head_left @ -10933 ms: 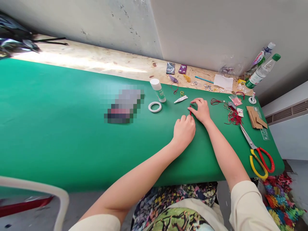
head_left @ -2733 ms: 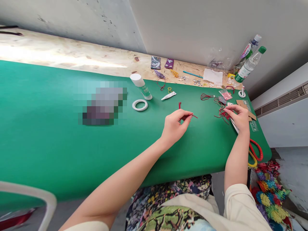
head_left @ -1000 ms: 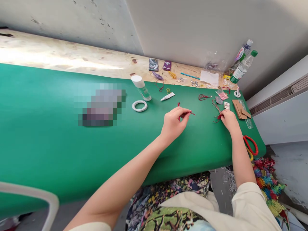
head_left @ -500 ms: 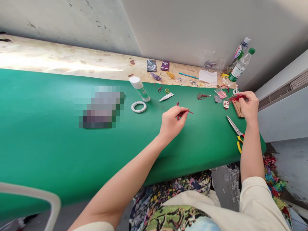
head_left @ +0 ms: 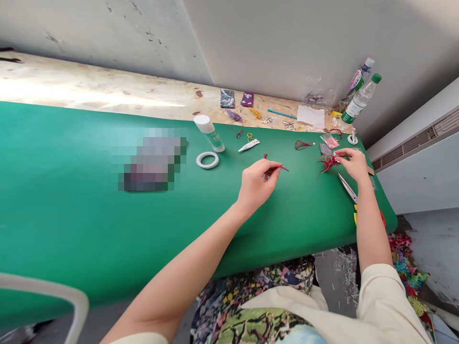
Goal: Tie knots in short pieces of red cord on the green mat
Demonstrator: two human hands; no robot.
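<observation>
Over the middle of the green table, my left hand (head_left: 258,180) pinches a red cord (head_left: 284,168); its ends stick out past the fingertips, and more red shows behind the fingers. To the right, my right hand (head_left: 353,163) is closed in a pinch on a tangled bunch of red cord (head_left: 329,163) with small pale bits along it. The bunch hangs at the table surface, left of the fingers. Just below it lie open-pointed scissors (head_left: 347,188) with yellow and red handles, partly covered by my right forearm. A looped dark red cord (head_left: 303,144) lies between the hands.
A glue stick (head_left: 210,134), a tape roll (head_left: 207,160) and a small white tube (head_left: 249,145) lie left of centre. Plastic bottles (head_left: 361,98) stand at the back right. Small packets (head_left: 329,141) lie near my right hand. A pixelated dark object (head_left: 154,162) is farther left.
My right hand has moved left, bringing the bunch of red cord from the table's right side toward the middle. My left hand keeps its pinch in place.
</observation>
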